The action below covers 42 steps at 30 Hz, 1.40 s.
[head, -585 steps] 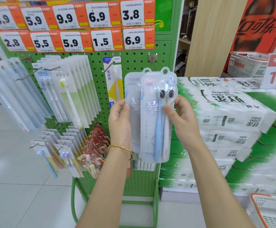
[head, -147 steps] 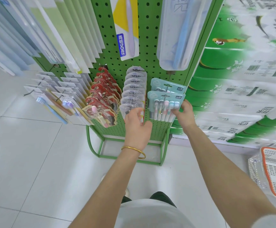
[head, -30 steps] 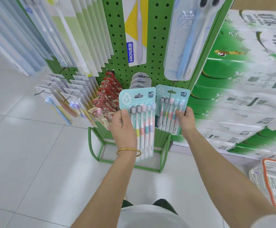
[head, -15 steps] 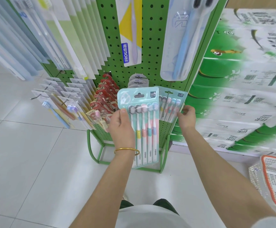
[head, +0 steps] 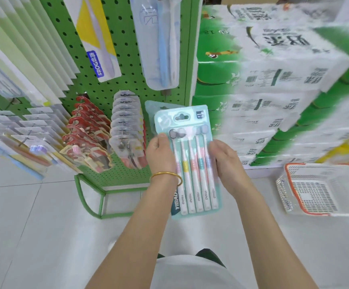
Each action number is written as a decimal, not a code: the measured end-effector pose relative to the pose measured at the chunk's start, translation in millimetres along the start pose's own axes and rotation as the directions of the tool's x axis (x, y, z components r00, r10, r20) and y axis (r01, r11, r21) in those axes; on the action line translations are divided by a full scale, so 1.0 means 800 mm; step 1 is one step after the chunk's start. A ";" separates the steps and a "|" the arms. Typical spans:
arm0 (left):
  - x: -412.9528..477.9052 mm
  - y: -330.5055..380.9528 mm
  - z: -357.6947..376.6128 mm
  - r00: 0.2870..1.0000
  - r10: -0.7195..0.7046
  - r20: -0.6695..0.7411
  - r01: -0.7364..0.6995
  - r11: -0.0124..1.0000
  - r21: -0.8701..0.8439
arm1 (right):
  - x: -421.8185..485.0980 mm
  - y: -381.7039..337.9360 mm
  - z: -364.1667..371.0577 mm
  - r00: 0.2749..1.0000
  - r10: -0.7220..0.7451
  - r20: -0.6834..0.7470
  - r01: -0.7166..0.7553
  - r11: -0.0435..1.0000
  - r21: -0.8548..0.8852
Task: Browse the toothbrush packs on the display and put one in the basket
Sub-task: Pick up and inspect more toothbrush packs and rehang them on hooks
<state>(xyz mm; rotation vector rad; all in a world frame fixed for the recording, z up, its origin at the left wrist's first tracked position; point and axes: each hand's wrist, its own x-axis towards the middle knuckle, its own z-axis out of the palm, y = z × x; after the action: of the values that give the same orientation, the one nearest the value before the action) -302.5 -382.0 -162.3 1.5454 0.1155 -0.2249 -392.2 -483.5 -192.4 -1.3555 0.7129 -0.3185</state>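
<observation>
Two-handed, holding the toothbrush pack (head: 192, 163) upright in the air, just in front of the lower right corner of the green pegboard display (head: 127, 88). Gripping its left edge with the left hand (head: 161, 157), fingers (head: 158, 142) curled round the card and thumb pressing on the front; wearing a gold bangle (head: 165, 174) on that wrist. Pinching the right edge with the right hand (head: 225, 161), thumb lying on the front, the other fingers hidden behind the pack.

Showing five brushes side by side under clear plastic on a teal card, heads up, white handles banded in pink, yellow and teal.

Looking past it at another teal pack (head: 150, 109) on a hook, next to rows of clear packs (head: 125, 126) and red packs (head: 86, 126). Looking down to the right at a white basket (head: 284, 195) with an orange rim on the pale tiled floor (head: 34, 226), apart from the pack, in front of blurred green-and-white tissue stacks (head: 273, 84).
</observation>
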 end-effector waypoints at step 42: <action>-0.037 -0.026 0.012 0.777 0.079 0.625 -0.314 0.908 0.275 | 0.005 -0.019 -0.024 0.874 0.008 -0.486 0.118 0.967 0.228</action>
<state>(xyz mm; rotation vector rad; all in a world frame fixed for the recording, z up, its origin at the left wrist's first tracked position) -336.4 -389.6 -176.3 1.7688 -0.6368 -0.5867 -398.3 -504.0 -179.8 -1.0580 1.0116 -0.7892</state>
